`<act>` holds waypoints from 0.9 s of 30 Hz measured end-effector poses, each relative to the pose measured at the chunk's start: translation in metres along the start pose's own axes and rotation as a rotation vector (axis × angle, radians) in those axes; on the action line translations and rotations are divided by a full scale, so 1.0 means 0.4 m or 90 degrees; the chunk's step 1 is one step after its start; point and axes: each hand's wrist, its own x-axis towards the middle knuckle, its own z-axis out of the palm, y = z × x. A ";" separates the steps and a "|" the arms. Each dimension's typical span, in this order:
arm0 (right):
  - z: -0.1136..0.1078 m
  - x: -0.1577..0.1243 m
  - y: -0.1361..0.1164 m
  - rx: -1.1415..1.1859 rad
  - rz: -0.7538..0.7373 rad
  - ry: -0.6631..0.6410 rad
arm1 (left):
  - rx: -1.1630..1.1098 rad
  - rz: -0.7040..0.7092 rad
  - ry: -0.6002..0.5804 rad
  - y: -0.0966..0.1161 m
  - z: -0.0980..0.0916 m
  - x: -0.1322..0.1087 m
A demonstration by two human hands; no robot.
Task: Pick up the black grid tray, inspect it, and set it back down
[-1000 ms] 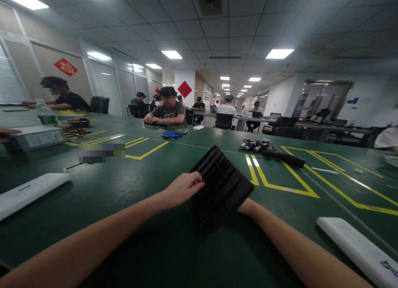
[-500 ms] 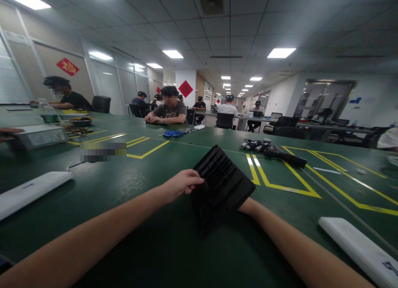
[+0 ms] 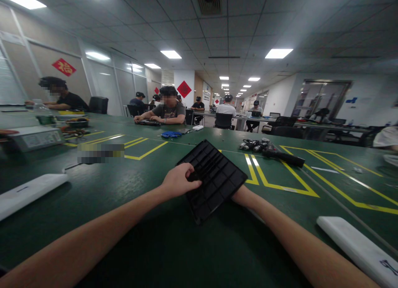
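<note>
A black plastic tray (image 3: 214, 176) with ribs dividing it into several compartments is tilted above the table, its compartment side facing me. My right hand (image 3: 244, 197) supports it from behind at the lower right edge; its fingers are hidden by the tray. My left hand (image 3: 180, 180) reaches over the tray's left side, fingers curled and thumb apart from them. The thumb touches the ribbed face. Nothing shows between thumb and fingers, though the fingertips blend into the dark tray.
The green table (image 3: 130, 221) carries yellow tape outlines. White bars (image 3: 34, 192) lie left and right. Beyond the tray are dark cylindrical parts (image 3: 255, 145), a black rod (image 3: 287, 157) and a blue item (image 3: 171, 134). A metal box (image 3: 37, 136) stands left. A person (image 3: 168, 110) sits opposite.
The tray has shifted left and turned so its compartments face me more squarely. My left hand has gone from a closed pinch to thumb and fingers apart over the tray.
</note>
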 end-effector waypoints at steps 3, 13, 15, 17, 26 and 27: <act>-0.051 0.010 0.045 -0.130 0.098 0.025 | 0.095 -0.114 0.022 -0.069 -0.038 0.033; -0.137 -0.032 0.201 -0.422 0.366 0.055 | 0.226 -0.413 -0.034 -0.256 -0.086 0.063; -0.136 -0.030 0.200 -0.450 0.362 0.065 | 0.223 -0.399 -0.012 -0.259 -0.084 0.065; -0.133 -0.025 0.185 -0.471 0.336 0.095 | 0.234 -0.323 0.066 -0.248 -0.077 0.068; -0.005 0.003 0.006 -0.293 0.084 -0.022 | -0.045 0.114 -0.018 -0.019 0.067 0.006; 0.012 0.000 -0.009 -0.279 0.067 -0.054 | -0.058 0.139 -0.064 0.001 0.079 -0.004</act>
